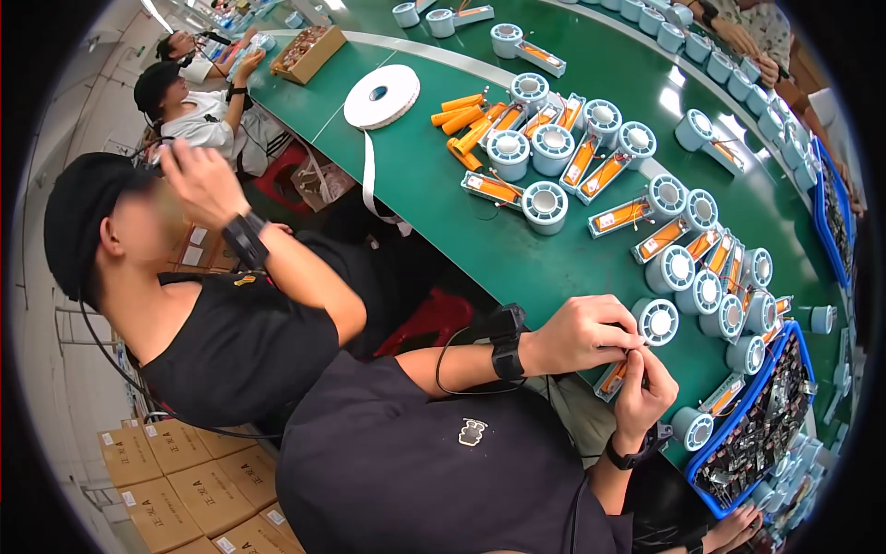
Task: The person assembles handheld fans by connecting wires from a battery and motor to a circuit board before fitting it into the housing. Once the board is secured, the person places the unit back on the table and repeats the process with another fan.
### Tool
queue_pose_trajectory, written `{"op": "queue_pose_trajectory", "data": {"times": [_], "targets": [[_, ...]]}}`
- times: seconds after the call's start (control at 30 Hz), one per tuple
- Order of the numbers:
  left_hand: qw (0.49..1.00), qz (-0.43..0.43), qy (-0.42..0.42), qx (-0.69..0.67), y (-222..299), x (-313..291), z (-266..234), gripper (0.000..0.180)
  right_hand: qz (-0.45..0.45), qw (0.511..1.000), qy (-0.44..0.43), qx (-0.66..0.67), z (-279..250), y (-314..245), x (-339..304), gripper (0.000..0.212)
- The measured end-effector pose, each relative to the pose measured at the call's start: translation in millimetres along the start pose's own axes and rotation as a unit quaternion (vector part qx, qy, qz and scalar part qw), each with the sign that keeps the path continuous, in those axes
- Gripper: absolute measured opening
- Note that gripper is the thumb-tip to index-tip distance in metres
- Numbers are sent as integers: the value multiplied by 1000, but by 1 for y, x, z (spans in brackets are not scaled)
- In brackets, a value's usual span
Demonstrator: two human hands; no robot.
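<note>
The desk (434,194) across the middle of the frame has a smooth green top with a soft sheen, catching pale glare toward the upper right. The round fan units (544,205) on it look like pale, matt moulded plastic, their flat bases faced in glossy orange. The roll of tape (381,95) at upper centre looks like white matt paper or foam. The blue bin (801,355) at lower right is shiny plastic. The cartons (175,485) at lower left are plain brown cardboard. The black shirt (415,471) at bottom centre is matt cloth.
</note>
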State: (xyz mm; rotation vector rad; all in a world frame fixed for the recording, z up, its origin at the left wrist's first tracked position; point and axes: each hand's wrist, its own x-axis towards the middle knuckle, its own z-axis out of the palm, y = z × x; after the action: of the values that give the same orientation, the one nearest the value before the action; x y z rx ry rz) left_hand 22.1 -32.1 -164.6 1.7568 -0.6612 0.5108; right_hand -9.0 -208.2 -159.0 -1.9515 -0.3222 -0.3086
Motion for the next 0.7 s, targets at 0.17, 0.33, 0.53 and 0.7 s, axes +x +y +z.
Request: {"op": "queue_pose_trajectory", "data": {"times": [0.17,0.33,0.53,0.7], "targets": [[1000,-4,-11,23,4,1,-6,27,15,1000,-12,-10,-11,-6,-5,15],[997,-17,-69,44,1,10,-25,33,53,998,19,17,-21,5,-12,23],[991,-28,-125,24,-5,9,-23,38,134,984,29,114,-12,4,-3,17],[985,-17,-155,70,3,19,-15,41,106,990,17,93,-17,5,1,13]]}}
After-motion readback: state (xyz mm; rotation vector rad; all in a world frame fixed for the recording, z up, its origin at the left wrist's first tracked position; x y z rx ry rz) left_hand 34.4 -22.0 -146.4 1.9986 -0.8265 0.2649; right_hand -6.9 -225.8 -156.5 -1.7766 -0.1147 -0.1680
